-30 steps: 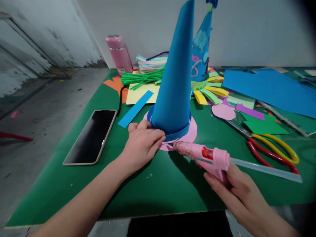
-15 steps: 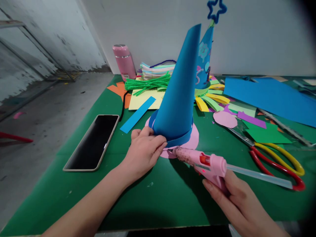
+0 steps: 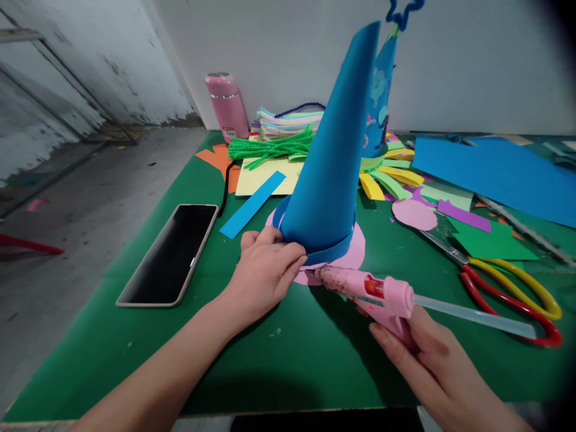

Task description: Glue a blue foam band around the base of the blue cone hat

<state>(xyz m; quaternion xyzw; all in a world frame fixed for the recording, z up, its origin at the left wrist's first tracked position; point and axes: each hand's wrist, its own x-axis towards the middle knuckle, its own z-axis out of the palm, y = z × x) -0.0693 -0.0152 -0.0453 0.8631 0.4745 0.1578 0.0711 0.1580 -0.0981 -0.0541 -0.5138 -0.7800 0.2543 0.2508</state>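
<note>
A tall blue paper cone (image 3: 330,150) stands tilted to the right, with a blue paper band (image 3: 330,252) round its foot. Under it lies a pink paper disc (image 3: 357,249). My left hand (image 3: 265,264) is closed on the near left edge of the cone's foot, thumb and fingers pinching at the band. In my right hand (image 3: 432,354) is a pink hot glue gun (image 3: 360,288), its nozzle at the disc's near edge, just right of my left fingertips. A clear glue stick (image 3: 472,315) juts from the gun's back, and a small red light glows on its side.
Left of my arm lies a phone (image 3: 168,255). Scissors (image 3: 508,288) with red and yellow handles rest at right, near paper scraps. Behind are green pipe cleaners (image 3: 270,147), a pink bottle (image 3: 227,108), a decorated cone hat (image 3: 382,90) and blue sheets (image 3: 495,177).
The cone leans slightly further right in view, and the view itself has shifted a little. Both hands keep their grips, and the glue gun's nozzle stays by the disc's near edge.
</note>
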